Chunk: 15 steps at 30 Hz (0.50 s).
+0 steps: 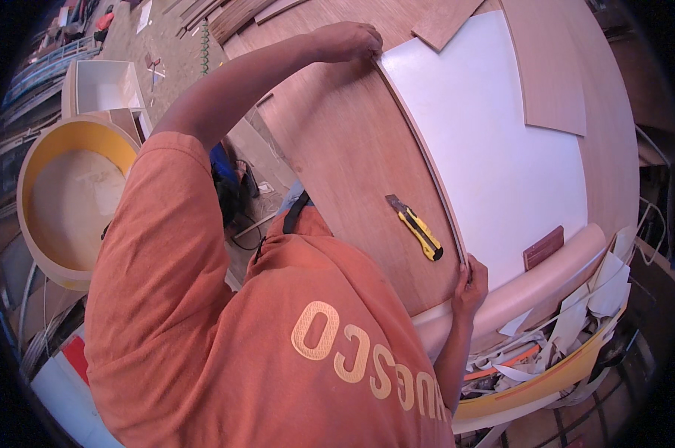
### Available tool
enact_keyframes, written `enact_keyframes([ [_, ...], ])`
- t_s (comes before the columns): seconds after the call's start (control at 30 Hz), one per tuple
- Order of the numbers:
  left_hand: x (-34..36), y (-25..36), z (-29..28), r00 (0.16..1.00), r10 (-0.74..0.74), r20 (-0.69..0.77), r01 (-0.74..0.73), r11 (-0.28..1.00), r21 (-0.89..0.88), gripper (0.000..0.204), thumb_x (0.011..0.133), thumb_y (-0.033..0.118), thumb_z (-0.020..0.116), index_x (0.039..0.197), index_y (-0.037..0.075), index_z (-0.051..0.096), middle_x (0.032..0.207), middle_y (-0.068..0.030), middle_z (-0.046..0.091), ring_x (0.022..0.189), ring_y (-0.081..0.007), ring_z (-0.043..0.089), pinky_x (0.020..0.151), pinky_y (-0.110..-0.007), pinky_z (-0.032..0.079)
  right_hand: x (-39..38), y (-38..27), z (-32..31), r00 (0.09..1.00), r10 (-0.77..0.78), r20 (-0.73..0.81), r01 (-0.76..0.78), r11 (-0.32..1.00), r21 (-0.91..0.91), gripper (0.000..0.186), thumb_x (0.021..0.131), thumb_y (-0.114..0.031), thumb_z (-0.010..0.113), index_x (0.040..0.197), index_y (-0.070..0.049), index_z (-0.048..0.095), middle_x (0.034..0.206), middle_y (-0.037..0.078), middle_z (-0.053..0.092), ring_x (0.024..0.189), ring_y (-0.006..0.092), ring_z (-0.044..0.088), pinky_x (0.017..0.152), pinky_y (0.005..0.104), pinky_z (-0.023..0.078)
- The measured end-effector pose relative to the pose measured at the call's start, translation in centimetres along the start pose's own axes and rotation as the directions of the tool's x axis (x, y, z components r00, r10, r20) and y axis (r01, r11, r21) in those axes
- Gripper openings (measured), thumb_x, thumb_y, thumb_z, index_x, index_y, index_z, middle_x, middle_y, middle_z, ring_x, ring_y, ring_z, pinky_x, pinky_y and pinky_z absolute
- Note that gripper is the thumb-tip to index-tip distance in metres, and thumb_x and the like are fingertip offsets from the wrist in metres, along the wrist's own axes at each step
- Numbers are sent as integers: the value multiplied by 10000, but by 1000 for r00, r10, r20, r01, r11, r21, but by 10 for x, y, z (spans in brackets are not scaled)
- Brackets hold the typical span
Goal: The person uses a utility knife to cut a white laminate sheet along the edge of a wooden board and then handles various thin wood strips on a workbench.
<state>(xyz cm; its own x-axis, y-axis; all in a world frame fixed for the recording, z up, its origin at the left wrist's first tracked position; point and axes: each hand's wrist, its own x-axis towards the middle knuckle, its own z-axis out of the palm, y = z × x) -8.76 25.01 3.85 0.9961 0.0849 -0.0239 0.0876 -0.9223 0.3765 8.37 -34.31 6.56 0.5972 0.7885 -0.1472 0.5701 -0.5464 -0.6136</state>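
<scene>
A long thin brown strip (425, 147) runs between a reddish-brown wood board (337, 134) and a smooth white sheet (487, 142). At its far end my left hand (350, 42) is closed on the strip, fingers curled down and partly hidden. My right hand (470, 285) pinches the near end between thumb and fingers. A yellow-and-black utility knife (418, 230) lies on the board just left of the strip, its blade end pointing away from my right hand. To the right of my right hand, a dark red block (544, 248) rests on the white sheet.
A pinkish roll (528, 280) lies along the near side, beside a yellow-rimmed curved piece (546, 388) heaped with white offcuts (569, 317). Wood panels (546, 75) overlap the white sheet. Left on the floor stand a round yellow-lined form (35, 201) and a white box (107, 84).
</scene>
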Motion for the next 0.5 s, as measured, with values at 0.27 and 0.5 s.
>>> enact_keyframes([
  [0.27, -4, 1, -1, 999, -49, 5, 49, 999, -1, 227, 889, -48, 617, 1080, -9, 733, 1196, -149, 716, 1170, -318, 664, 1021, -414, 535, 4, -6, 0, 999, -49, -1, 49, 998, -49, 243, 989, -51, 634, 1215, 6, 705, 1131, 173, 720, 1032, 342, 692, 903, 438, 567],
  [0.5, -1, 19, -8, 996, -81, 39, 82, 996, -27, 222, 943, 18, 618, 1121, 46, 750, 1200, -127, 725, 1190, -299, 660, 1027, -407, 543, 4, -9, -3, 999, -9, 33, 10, 999, -40, 246, 1015, -46, 612, 1248, -3, 681, 1154, 165, 697, 1070, 326, 675, 948, 410, 541],
])
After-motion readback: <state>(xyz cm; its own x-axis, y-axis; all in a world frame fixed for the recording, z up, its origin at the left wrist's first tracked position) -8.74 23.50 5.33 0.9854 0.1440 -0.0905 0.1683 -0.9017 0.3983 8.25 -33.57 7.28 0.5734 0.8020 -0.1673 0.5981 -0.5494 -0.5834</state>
